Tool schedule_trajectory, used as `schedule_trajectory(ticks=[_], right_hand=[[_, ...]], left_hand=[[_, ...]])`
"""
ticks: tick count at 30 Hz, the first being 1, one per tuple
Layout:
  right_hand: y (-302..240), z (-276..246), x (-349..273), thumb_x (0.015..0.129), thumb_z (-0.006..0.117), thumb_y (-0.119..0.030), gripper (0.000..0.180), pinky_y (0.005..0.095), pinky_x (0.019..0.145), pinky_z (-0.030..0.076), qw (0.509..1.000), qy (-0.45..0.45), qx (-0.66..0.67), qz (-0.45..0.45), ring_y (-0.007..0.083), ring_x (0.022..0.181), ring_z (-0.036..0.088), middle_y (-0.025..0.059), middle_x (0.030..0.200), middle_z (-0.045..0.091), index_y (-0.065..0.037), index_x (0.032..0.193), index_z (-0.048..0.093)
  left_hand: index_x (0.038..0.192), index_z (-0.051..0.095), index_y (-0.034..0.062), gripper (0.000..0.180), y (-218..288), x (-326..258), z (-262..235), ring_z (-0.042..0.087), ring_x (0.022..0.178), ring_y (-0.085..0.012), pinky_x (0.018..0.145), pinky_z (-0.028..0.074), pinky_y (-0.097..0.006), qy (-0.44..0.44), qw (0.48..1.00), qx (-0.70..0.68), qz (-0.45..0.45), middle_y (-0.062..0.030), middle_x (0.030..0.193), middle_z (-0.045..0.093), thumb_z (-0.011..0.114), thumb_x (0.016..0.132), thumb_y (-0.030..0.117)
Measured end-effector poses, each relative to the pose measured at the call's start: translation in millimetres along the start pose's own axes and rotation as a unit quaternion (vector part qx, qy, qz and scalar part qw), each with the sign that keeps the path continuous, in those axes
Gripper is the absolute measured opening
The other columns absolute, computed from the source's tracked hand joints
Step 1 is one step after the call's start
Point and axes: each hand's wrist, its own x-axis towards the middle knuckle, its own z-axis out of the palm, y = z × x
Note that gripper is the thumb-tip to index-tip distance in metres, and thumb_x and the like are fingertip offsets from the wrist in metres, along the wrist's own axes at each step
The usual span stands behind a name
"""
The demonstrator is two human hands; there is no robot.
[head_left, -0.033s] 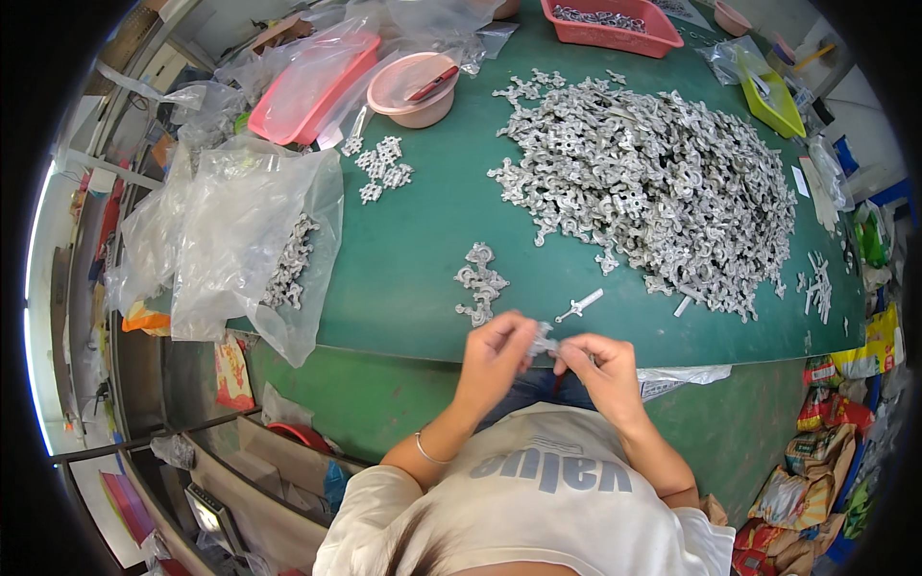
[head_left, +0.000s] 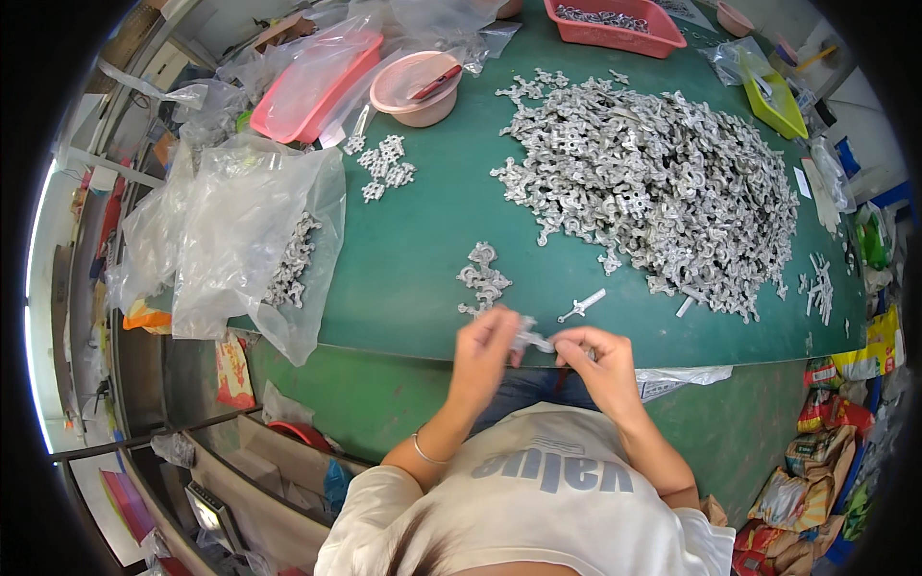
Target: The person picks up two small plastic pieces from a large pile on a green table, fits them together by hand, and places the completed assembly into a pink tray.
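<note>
Over the table's near edge, my left hand (head_left: pixel 478 355) grips a small grey metal casting (head_left: pixel 531 336) with a knobbly, scrolled outline. My right hand (head_left: pixel 597 360) has its thumb and forefinger pinched at the casting's right end. Fingers and slight blur hide part of its shape. Just beyond my left hand lies a short row of similar grey castings (head_left: pixel 483 274). A single sword-shaped metal piece (head_left: pixel 582 305) rests on the table beyond my right hand. A large heap of grey castings (head_left: pixel 663 192) spreads across the table's right half.
The green table (head_left: pixel 413 259) carries a clear plastic bag (head_left: pixel 240 230) with castings at left. Behind are a pink tray (head_left: pixel 312 91), a round pink basket (head_left: pixel 418 91), a red-pink tray (head_left: pixel 615 34) of metal parts and a yellow-green tray (head_left: pixel 776 101). Loose stick-like pieces (head_left: pixel 819 288) lie far right.
My left hand has shifted slightly left and turned, and more of the casting shows between my hands. My right hand has barely moved.
</note>
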Motion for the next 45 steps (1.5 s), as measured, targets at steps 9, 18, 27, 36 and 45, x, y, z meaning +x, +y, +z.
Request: schedule_trajectory(ticks=[9, 18, 27, 36, 45], right_hand=[[26, 31, 58, 0.068, 0.066, -0.007, 0.026, 0.0245, 0.048, 0.037, 0.944, 0.057, -0.290, -0.148, 0.0122, 0.050, 0.041, 0.0039, 0.074, 0.056, -0.004, 0.093, 0.061], [41, 46, 77, 0.067, 0.069, -0.021, 0.030, 0.0369, 0.055, 0.043, 0.890, 0.038, -0.424, -0.165, 0.0290, 0.062, 0.056, 0.0097, 0.086, 0.054, -0.004, 0.088, 0.058], [43, 7, 73, 0.062, 0.072, -0.012, 0.026, 0.0304, 0.048, 0.039, 0.946, 0.070, -0.312, -0.054, 0.0189, 0.047, 0.048, 0.0072, 0.073, 0.061, -0.004, 0.083, 0.057], [22, -11, 64, 0.068, 0.062, -0.002, 0.016, 0.0264, 0.048, 0.039, 0.857, 0.180, -0.407, -0.260, 0.0181, 0.050, 0.050, 0.0093, 0.072, 0.060, -0.004, 0.084, 0.062], [-28, -9, 17, 0.075, 0.061, 0.001, 0.017, 0.0152, 0.057, 0.038, 0.994, 0.067, 0.085, 0.012, 0.0032, 0.066, 0.049, 0.0011, 0.081, 0.059, 0.003, 0.092, 0.059]], left_hand=[[0.082, 0.056, -0.0053, 0.018, 10, 50, -160, 0.051, 0.047, -0.0099, 0.043, 0.040, -0.022, 0.303, 0.913, 0.249, 0.112, -0.0050, 0.055, 0.056, 0.056, 0.082, 0.012], [0.101, 0.055, 0.0060, 0.027, 23, 33, -93, 0.049, 0.088, -0.0226, 0.065, 0.040, -0.027, 0.312, 0.749, 0.518, 0.270, -0.0118, 0.099, 0.048, 0.059, 0.074, 0.005], [0.101, 0.054, 0.0031, 0.038, -28, 10, -31, 0.048, 0.093, -0.0280, 0.079, 0.041, -0.033, 0.032, 0.866, 0.458, 0.198, -0.0141, 0.107, 0.043, 0.066, 0.064, 0.000], [0.097, 0.056, 0.0021, 0.033, -15, 27, -9, 0.053, 0.084, -0.0254, 0.071, 0.044, -0.031, 0.079, 0.859, 0.420, 0.282, -0.0119, 0.098, 0.051, 0.066, 0.065, -0.001], [0.099, 0.058, -0.0015, 0.033, 26, 10, 20, 0.055, 0.081, -0.0153, 0.066, 0.048, -0.024, -0.072, 0.926, 0.271, 0.251, -0.0121, 0.097, 0.054, 0.060, 0.068, -0.012]])
